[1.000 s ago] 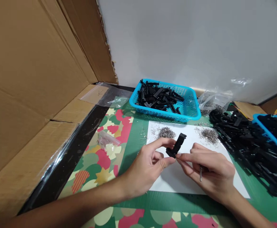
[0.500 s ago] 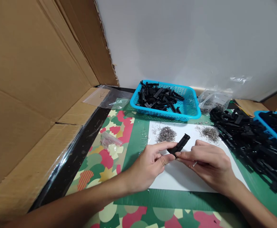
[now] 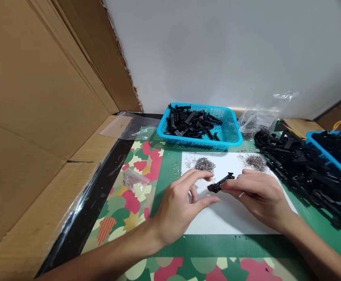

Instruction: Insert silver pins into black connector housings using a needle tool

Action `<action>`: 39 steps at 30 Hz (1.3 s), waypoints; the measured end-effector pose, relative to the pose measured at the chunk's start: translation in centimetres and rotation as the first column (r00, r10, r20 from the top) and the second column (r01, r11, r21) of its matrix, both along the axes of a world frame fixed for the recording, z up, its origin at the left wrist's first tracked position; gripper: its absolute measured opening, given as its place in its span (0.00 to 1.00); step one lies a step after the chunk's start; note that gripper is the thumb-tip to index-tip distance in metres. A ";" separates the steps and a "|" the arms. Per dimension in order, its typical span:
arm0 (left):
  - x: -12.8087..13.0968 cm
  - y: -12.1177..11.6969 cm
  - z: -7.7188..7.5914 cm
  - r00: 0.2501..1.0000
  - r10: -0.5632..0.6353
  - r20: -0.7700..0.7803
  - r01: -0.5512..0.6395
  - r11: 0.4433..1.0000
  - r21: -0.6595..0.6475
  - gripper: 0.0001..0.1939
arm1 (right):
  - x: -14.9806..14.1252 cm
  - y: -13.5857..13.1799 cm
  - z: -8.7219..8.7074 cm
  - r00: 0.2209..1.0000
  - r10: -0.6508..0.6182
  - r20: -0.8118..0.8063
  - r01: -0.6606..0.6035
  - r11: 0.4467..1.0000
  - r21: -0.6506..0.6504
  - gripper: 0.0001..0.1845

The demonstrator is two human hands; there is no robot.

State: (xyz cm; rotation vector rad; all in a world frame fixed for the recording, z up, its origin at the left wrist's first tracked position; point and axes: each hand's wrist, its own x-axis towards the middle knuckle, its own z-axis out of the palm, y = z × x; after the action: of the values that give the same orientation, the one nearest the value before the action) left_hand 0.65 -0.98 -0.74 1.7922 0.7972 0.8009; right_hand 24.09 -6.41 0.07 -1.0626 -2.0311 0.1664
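Observation:
A slim black plastic part (image 3: 221, 183) is pinched between the thumb and fingers of my right hand (image 3: 258, 195), above the white sheet (image 3: 217, 218). A thin pale pin-like piece (image 3: 241, 194) also shows at the fingers of that hand. My left hand (image 3: 185, 203) is open just left of the black part, thumb and fingers apart and not touching it. Behind my left hand lies a pile of small metal pins (image 3: 205, 164). A second pin pile (image 3: 255, 162) sits at the sheet's back right.
A blue basket (image 3: 199, 143) of black parts stands behind the sheet. To the right are a heap of black parts (image 3: 302, 171) and another blue basket (image 3: 331, 156). Clear bags (image 3: 135, 179) lie at left; cardboard (image 3: 27, 97) walls the left side.
My left hand has let go of the black part and opened. My right hand now holds the part alone, turned to a flatter angle. The view has shifted slightly.

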 end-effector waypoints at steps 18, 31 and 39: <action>-0.2 0.5 -1.2 0.981 -0.060 -0.183 0.160 0.783 0.602 0.06 | -0.3 -0.7 0.4 0.943 -0.255 -0.213 0.180 0.931 -0.316 0.20; -0.4 0.3 -1.4 0.961 -0.046 -0.273 0.209 0.766 0.608 0.06 | 1.4 1.4 -0.6 0.429 -0.507 -0.748 -0.350 0.670 -0.655 0.16; -0.3 0.2 -0.8 0.937 -0.049 -0.347 0.260 0.761 0.595 0.07 | -0.2 -0.2 -0.2 0.820 -0.255 -0.513 -0.103 0.815 -0.570 0.08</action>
State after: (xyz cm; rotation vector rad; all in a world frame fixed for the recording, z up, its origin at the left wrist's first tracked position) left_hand 0.31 -0.79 -1.59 2.6148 0.5885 0.7290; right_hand 23.93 -6.60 -0.08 -1.2633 -1.3882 0.9999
